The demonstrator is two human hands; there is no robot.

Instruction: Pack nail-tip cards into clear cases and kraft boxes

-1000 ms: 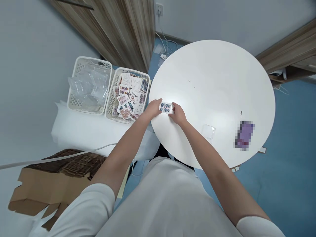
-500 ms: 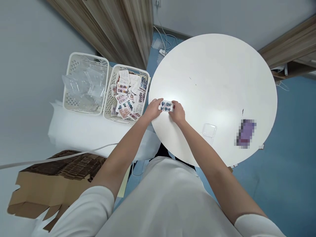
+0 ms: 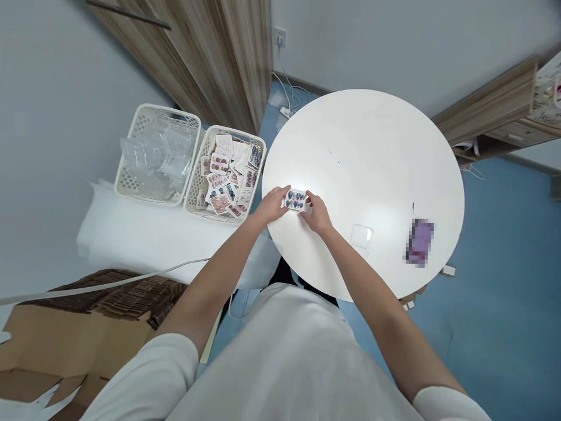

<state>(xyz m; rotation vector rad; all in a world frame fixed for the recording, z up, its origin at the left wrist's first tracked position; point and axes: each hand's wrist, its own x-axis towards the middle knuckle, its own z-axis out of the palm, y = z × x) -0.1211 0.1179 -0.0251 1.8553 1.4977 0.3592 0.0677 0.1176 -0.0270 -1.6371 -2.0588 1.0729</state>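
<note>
A small white card of press-on nails (image 3: 295,200), dark blue and glittery in two rows, is held low over the near left part of the round white table (image 3: 372,146). My left hand (image 3: 272,204) grips its left edge between thumb and fingers. At the right edge, my right hand (image 3: 319,215) has its fingertips at the upper corner and its thumb at the lower one. To the right of my right forearm lies a clear plastic case (image 3: 362,236) on the table.
Left of the table, a white basket (image 3: 189,204) holds many nail cards. Beside it another basket (image 3: 120,184) contains clear plastic packaging. A blurred purple object (image 3: 421,241) rests on the table's right side. Flattened cardboard (image 3: 87,339) lies lower left; a white cable (image 3: 131,283) crosses above it.
The camera view has shifted, so table and baskets sit lower in the picture. Both hands stay at the nail card; the right fingers look slightly looser at its edge.
</note>
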